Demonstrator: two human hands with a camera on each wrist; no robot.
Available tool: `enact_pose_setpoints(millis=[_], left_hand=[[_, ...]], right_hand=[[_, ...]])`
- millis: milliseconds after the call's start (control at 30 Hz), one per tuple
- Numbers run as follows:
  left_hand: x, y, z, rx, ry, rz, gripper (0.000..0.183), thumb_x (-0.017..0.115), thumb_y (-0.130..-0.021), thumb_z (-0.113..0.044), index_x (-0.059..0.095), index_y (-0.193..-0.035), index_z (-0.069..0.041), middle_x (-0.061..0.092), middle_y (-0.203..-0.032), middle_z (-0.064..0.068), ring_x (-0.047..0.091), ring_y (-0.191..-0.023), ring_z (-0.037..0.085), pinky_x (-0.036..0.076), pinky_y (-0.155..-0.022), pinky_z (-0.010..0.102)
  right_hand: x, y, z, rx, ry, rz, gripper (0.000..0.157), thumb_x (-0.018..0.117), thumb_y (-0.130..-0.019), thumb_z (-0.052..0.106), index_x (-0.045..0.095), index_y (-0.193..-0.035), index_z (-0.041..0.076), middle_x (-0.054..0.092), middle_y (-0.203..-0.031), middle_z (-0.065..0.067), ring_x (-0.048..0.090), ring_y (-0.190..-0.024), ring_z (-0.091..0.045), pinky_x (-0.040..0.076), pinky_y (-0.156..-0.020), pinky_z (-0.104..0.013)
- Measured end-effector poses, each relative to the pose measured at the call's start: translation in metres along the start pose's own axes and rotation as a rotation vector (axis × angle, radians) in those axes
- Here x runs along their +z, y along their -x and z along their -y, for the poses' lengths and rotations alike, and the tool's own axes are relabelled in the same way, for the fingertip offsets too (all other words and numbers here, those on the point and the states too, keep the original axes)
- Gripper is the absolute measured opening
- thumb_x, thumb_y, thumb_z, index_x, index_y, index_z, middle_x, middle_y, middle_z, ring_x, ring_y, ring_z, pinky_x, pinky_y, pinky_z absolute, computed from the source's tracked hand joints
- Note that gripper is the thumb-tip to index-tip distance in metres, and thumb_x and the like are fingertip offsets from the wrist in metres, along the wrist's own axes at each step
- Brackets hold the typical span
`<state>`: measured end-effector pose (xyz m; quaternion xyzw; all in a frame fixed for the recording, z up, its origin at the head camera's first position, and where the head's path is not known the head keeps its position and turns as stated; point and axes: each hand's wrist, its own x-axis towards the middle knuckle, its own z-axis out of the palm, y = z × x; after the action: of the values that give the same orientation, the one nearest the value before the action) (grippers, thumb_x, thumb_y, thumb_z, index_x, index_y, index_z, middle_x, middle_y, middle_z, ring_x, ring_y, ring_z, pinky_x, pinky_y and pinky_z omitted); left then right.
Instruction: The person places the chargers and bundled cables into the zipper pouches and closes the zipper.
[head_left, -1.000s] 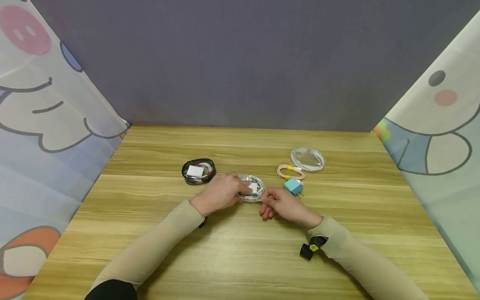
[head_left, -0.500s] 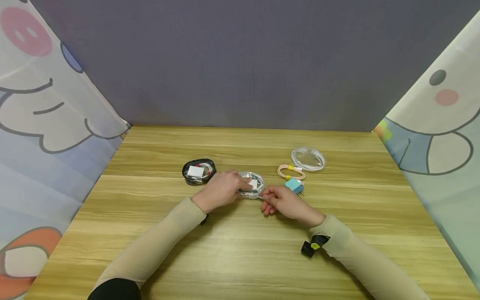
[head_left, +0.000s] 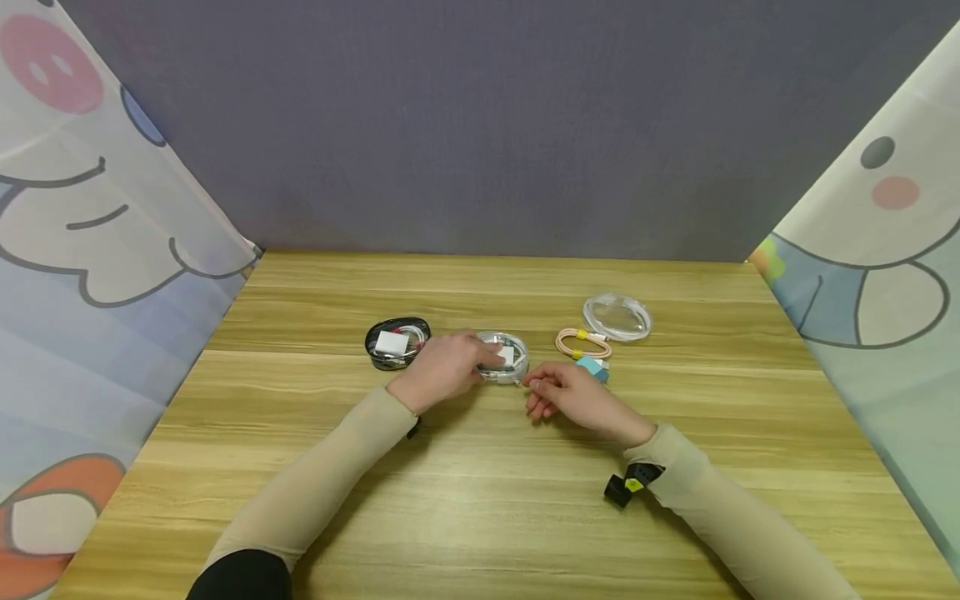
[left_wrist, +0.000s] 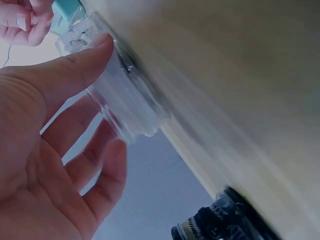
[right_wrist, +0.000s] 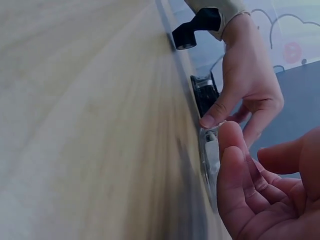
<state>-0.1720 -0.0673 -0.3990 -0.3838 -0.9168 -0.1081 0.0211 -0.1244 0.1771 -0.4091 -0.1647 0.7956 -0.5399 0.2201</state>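
One clear pouch point(head_left: 506, 377) lies long axis left-right, left hand point(head_left: 446, 367) gripping it; right hand point(head_left: 567, 395) loosely parted.

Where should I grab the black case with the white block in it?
I'd pinch the black case by its left end, coming from the left and above, fingers on both sides. It's oval and lies flat, so its rounded walls should be easy to squeeze. The left hand crowds its right end.
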Motion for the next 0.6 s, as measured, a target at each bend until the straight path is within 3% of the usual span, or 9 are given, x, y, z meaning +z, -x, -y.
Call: enact_pose_setpoints(millis=[300,600], left_hand=[[-0.002,-0.015,0.004,-0.035,0.023,0.024,0.046,0.082,-0.080,-0.008,0.073,-0.122,-0.023,0.062,-0.135,-0.003,0.064,-0.108,0.023,0.057,-0.078,0.038],[-0.002,-0.023,0.007,-0.075,0.095,0.075,0.045,0.081,-0.083,-0.013,0.071,-0.126,-0.020,0.060,-0.137,-0.002,0.061,-0.117,0.025,0.053,-0.092,0.038]], right_hand=[[-0.023,0.000,0.011,-0.077,0.010,-0.088,0.022,0.050,-0.104,0.003,0.059,-0.111,-0.016,0.069,-0.087,-0.015,0.070,-0.077,-0.026,0.059,-0.070,-0.041],[-0.062,0.001,0.026,-0.118,0.054,-0.234,0.024,0.048,-0.106,0.008,0.061,-0.111,-0.011,0.067,-0.095,-0.022,0.069,-0.082,-0.023,0.058,-0.076,-0.043]])
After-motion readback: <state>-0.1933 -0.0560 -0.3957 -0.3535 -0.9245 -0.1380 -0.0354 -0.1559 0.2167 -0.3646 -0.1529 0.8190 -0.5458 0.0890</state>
